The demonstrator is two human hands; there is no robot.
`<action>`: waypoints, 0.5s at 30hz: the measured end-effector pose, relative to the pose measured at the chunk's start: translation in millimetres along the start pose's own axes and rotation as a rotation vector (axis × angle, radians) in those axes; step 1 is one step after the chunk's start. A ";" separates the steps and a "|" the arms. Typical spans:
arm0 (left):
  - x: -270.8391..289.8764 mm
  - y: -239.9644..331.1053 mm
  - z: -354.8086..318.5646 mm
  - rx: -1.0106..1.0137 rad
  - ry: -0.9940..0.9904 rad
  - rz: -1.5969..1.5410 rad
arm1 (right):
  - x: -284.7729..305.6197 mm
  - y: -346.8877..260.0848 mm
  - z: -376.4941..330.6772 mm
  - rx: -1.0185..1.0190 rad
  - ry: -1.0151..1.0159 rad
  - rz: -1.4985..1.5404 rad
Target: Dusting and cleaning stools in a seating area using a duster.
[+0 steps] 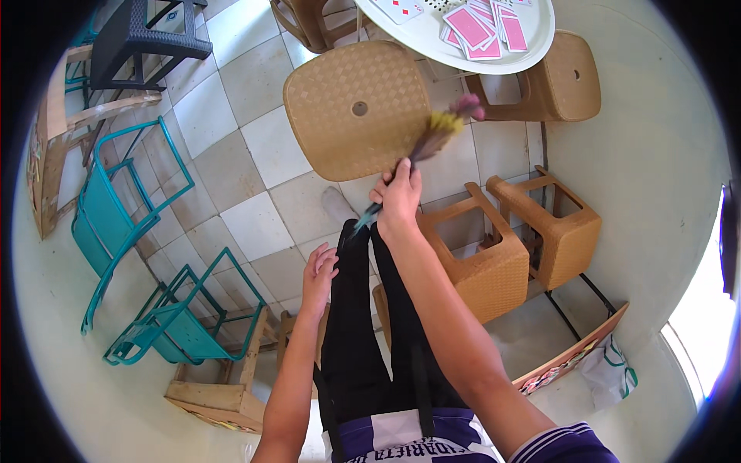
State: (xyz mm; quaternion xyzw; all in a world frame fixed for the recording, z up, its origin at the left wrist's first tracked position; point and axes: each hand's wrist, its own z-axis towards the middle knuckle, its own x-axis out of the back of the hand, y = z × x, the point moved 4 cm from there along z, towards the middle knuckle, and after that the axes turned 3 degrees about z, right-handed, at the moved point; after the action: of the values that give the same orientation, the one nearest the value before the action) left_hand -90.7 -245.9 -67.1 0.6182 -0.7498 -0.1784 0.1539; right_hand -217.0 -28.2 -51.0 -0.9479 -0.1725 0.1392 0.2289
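Note:
My right hand (pixel 399 198) is closed round the dark handle of a feather duster (pixel 438 133), smeared by motion. Its yellow and pink tufted head points up and to the right, over the right edge of a tan woven-pattern plastic stool (pixel 332 92). From below my fist, the teal end of the handle sticks out above my legs. My left hand (pixel 318 275) hangs beside my left thigh with loosely curled fingers apart, holding nothing. I cannot tell whether the duster touches the stool.
Beyond the stool stands a round white table (pixel 432 46) with pink-backed playing cards (pixel 472 27). Tan stools (pixel 478 270) stand on the right, near a white plastic bag (pixel 607 374). Teal metal-framed chairs (pixel 108 224) and a black stool (pixel 147 38) are on the left. Tiles (pixel 258 154) cover the floor.

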 end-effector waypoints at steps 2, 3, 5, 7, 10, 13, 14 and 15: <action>1.1 2.2 1.9 0.003 0.009 0.004 | -11.3 -3.5 9.5 -0.070 -0.071 -0.081; 3.2 1.6 2.4 0.004 0.020 0.008 | -24.2 -11.7 11.8 -0.085 -0.156 -0.158; 7.0 1.3 3.2 -0.007 0.019 0.004 | -44.1 -27.5 14.5 -0.090 -0.339 -0.269; 9.9 2.4 5.9 -0.023 0.019 0.001 | -40.4 -36.6 6.0 -0.124 -0.416 -0.245; 12.1 3.1 5.9 -0.025 0.029 -0.010 | -6.7 -16.1 -8.7 -0.144 -0.336 -0.116; 7.3 8.4 7.4 -0.024 0.029 -0.027 | 39.9 10.2 -16.6 -0.113 -0.042 -0.035; 3.8 8.7 6.0 -0.022 0.022 -0.029 | 46.1 11.3 -21.1 -0.112 0.018 -0.012; 1.3 9.1 4.9 -0.019 0.014 -0.031 | 47.3 10.8 -20.7 -0.073 0.020 0.000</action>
State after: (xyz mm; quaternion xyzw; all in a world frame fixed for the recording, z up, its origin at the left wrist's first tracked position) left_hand -101.0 -245.2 -67.2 0.6296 -0.7373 -0.1836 0.1623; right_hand -164.5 -26.7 -47.2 -0.9569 -0.1749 0.1235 0.1961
